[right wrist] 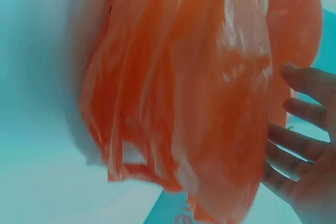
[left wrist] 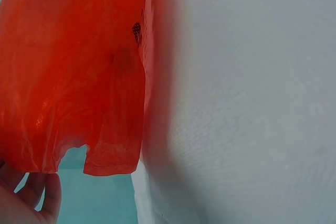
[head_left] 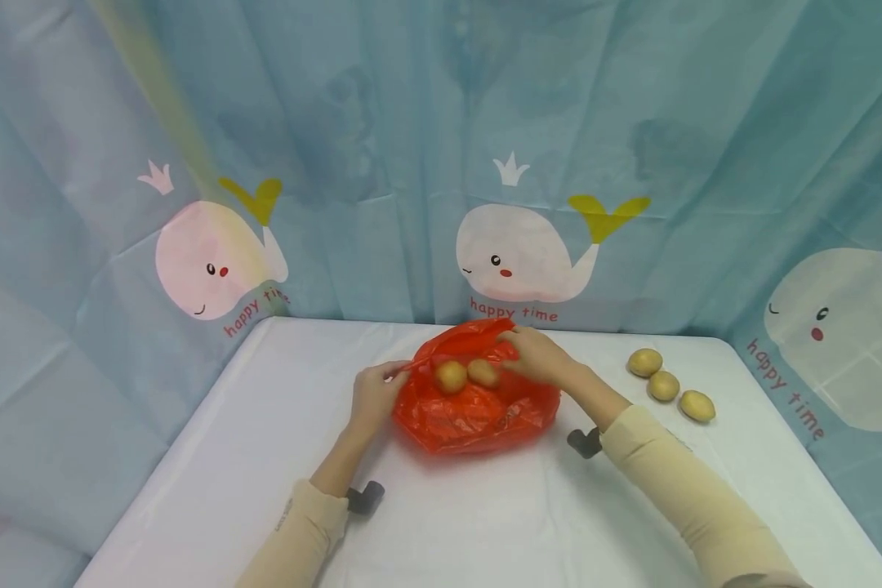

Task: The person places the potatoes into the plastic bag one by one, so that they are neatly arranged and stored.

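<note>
A red plastic bag [head_left: 459, 416] lies on the white table with its mouth spread. Two potatoes show inside, one rounder potato [head_left: 451, 376] and beside it a smaller-looking potato [head_left: 483, 373]. At the bag's left edge, my left hand [head_left: 373, 400] pinches the plastic; the left wrist view shows its fingers [left wrist: 51, 198] at the bag's lower rim. My right hand [head_left: 538, 356] is at the bag's right side. In the right wrist view its fingers [right wrist: 300, 142] are spread and fairly straight, with the tips against the plastic and no potato among them.
Three more potatoes rest in a slanting row at the table's right: a far potato [head_left: 644, 362], a middle potato [head_left: 664, 385] and a near potato [head_left: 697, 406]. Behind the white table [head_left: 485, 523] hangs a blue curtain [head_left: 382, 163] with whale prints.
</note>
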A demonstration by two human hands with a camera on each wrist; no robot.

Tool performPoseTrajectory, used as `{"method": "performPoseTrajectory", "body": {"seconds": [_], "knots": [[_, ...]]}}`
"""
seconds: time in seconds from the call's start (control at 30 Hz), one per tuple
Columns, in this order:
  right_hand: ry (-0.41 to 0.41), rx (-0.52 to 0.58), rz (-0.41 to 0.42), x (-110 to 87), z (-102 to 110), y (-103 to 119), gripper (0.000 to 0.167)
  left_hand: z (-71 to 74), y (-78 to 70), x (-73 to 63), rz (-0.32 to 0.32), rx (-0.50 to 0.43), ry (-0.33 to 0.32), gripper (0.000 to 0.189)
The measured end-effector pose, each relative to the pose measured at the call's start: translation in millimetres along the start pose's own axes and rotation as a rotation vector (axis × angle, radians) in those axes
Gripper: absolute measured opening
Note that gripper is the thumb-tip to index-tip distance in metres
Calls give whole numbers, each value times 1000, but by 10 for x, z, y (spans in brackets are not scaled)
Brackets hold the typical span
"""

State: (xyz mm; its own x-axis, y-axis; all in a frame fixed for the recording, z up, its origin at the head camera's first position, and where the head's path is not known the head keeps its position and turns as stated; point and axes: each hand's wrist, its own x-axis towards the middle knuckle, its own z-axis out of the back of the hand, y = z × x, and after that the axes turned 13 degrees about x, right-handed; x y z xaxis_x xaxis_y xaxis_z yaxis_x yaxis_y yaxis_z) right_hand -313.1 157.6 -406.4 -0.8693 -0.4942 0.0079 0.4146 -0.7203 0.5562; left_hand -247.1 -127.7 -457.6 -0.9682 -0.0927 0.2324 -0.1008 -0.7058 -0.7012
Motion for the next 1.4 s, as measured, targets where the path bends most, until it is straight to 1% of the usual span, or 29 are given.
{"method": "performPoseTrajectory", "body": {"seconds": [0.13, 0.2, 0.3, 0.47, 0.6, 0.73, 0.9, 1.03, 1.17, 1.27, 1.4], "knots": [[-23, -11, 5, -31, 112, -43, 46, 10, 4, 16, -13, -2, -7, 25], [-37, -21, 25, -47, 165, -70, 45, 13, 7, 22, -16, -1, -9, 25], [-55, -2, 31, -73, 239, -117, 45, 14, 11, 31, -19, 4, -16, 24], [-72, 60, -5, -132, 353, -208, 45, 15, 11, 35, -31, 6, -22, 24], [-96, 86, -34, -177, 439, -281, 46, 25, 6, 30, -23, -1, -15, 24], [-122, 97, -57, -221, 515, -359, 49, 27, 15, 26, -24, 6, -13, 24], [-136, 85, -81, -288, 614, -454, 49, 21, 29, 14, -24, 19, -11, 25], [-142, 105, -141, -346, 691, -527, 50, 22, 29, -1, -13, 17, -8, 26], [-146, 109, -170, -394, 742, -630, 51, 23, 27, -8, -14, 15, -9, 25], [-151, 88, -151, -423, 771, -711, 51, 20, 27, -5, -21, 19, -14, 24], [-152, 75, -149, -460, 812, -822, 51, 17, 24, 1, -29, 24, -24, 23]]}}
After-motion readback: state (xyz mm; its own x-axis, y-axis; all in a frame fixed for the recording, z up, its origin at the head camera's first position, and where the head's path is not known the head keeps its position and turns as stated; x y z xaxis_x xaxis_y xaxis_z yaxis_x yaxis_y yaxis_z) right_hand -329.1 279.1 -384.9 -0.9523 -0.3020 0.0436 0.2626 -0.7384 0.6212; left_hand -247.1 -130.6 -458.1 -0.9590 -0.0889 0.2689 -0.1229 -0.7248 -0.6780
